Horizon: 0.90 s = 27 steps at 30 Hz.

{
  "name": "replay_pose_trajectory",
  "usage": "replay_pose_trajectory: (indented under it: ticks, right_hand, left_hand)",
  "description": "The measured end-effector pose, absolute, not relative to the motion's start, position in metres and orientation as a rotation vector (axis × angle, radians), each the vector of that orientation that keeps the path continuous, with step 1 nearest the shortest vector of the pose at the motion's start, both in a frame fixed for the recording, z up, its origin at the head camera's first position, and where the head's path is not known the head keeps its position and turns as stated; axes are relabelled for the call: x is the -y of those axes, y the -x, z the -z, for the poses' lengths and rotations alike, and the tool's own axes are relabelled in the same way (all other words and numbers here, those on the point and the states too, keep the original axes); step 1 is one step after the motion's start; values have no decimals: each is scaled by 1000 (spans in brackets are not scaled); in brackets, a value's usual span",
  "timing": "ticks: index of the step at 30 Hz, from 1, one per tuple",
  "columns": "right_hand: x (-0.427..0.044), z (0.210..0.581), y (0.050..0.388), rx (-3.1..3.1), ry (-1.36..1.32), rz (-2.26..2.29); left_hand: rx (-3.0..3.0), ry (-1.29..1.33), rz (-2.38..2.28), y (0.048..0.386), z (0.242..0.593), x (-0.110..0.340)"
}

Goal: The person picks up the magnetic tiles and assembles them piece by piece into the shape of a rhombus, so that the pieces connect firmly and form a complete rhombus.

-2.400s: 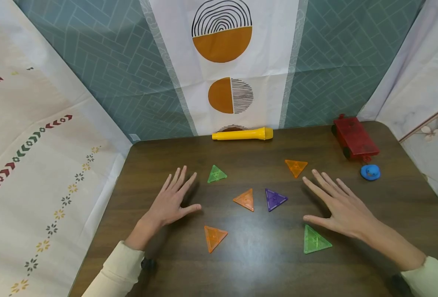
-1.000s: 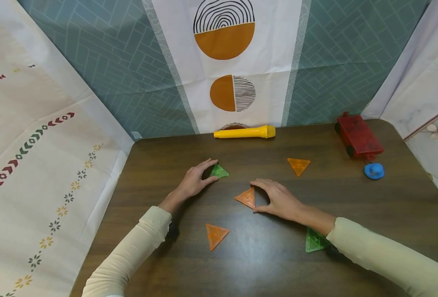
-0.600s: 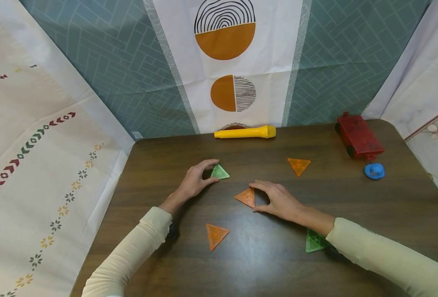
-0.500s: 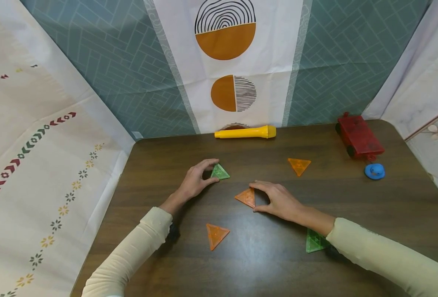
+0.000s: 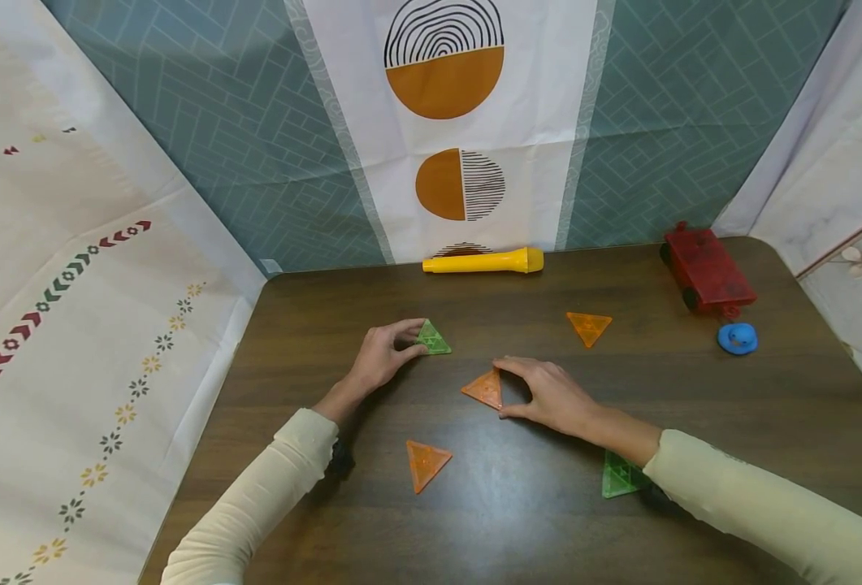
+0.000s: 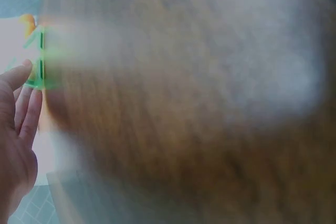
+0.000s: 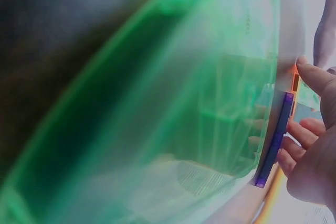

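My left hand [image 5: 385, 357] pinches a small green triangular magnetic tile [image 5: 433, 340] between thumb and fingers. In the left wrist view the fingers meet the same green tile [image 6: 40, 59] at the left edge. My right hand [image 5: 551, 396] has thumb and forefinger at two corners of an orange triangular magnetic tile [image 5: 484, 390], pinching its right side. A purple triangular tile [image 7: 275, 140] shows beside the right fingers in the right wrist view; in the head view that hand hides it. A larger green tile [image 5: 621, 477] lies partly under the right forearm.
Another orange tile [image 5: 426, 465] lies on the brown table [image 5: 314, 325] in front, and one more orange tile [image 5: 589, 327] farther back. A yellow toy microphone [image 5: 483, 261] lies along the back edge. At right are a red toy cart [image 5: 708, 268] and a small blue toy [image 5: 738, 338].
Both hands were spread apart; the left moved in to the small green tile, the right to the orange one. Lately the green tile has tilted slightly in the left fingers.
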State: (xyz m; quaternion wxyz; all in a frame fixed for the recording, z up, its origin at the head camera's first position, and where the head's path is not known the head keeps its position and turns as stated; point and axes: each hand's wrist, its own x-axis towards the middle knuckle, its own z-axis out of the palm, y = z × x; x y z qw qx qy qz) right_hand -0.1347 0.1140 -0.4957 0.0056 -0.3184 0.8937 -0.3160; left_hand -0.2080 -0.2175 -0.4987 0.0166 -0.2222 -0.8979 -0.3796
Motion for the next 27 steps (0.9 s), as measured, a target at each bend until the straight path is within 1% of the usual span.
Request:
replay_pose_trajectory:
  ticks: [13,27]
  right_hand:
    - [-114,497,134,-2823,1002,979]
    - [-112,496,134,-2815,1012,886]
  left_hand:
    - [2721,652,1322,206,493,213]
    - [2678,627,1423,192,492,184]
